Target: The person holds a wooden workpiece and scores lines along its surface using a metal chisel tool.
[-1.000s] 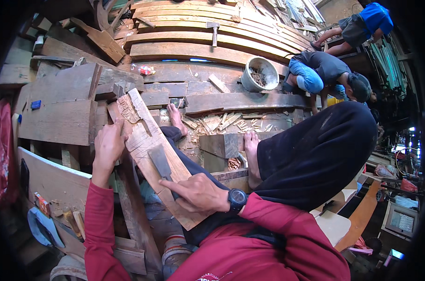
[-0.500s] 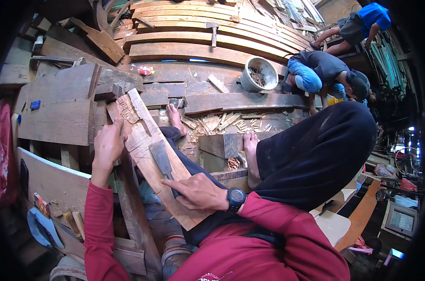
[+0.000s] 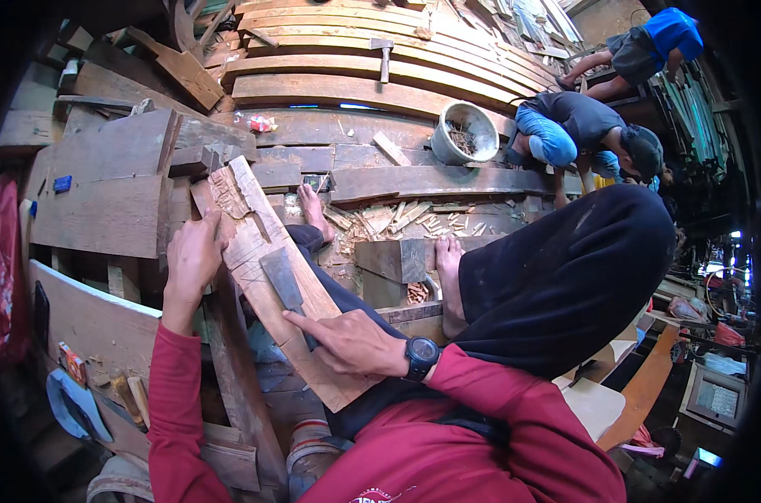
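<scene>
Long timber beams [image 3: 338, 90] span the upper middle of the frame, a hammer [image 3: 384, 65] lying across them, while a bucket [image 3: 445, 144] stands upper right of centre and pale wood chips [image 3: 410, 218] litter the floor below it. From left of centre, a board [image 3: 248, 249] slants down to the lower middle, a rough hollow cut into its upper end. On its face lies a flat, dark chisel [image 3: 280, 279]. The step in hand looks like steadying the board with the tool laid against it; the next move seems to call for a firm hold and a controlled blade angle. At centre, the right hand [image 3: 357, 339] has its index finger stretched along the tool, the others curled around the handle. The left hand [image 3: 194, 256] touches the board's left edge, index extended, remaining fingers bent; whether they clamp underneath, I cannot tell.
</scene>
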### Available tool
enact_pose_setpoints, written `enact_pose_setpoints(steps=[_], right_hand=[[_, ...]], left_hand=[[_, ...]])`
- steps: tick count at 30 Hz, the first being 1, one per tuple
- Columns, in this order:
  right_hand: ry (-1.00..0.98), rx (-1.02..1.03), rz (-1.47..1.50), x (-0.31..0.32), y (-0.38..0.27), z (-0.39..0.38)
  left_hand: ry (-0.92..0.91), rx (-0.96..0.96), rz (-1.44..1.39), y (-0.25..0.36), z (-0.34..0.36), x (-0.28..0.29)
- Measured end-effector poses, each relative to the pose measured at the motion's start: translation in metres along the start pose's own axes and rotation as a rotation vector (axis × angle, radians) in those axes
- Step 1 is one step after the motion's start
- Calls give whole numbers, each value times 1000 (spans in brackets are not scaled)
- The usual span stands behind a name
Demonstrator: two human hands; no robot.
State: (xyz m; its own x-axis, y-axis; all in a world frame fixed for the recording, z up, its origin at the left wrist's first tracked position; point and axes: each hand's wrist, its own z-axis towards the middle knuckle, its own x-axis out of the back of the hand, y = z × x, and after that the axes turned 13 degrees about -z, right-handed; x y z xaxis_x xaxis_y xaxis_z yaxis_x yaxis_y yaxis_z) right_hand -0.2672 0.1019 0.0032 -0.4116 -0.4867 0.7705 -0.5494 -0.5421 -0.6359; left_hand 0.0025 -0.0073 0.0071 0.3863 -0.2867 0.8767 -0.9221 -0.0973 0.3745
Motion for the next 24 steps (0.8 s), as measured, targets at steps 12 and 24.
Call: enact_pose_setpoints(steps=[12,24], right_hand=[[216,151,54,5,-5,-1],[181,178,40,-4,-5,-3]], left_hand=[[-6,28,-18,0,1,0],[-37,45,7,4,1,5]])
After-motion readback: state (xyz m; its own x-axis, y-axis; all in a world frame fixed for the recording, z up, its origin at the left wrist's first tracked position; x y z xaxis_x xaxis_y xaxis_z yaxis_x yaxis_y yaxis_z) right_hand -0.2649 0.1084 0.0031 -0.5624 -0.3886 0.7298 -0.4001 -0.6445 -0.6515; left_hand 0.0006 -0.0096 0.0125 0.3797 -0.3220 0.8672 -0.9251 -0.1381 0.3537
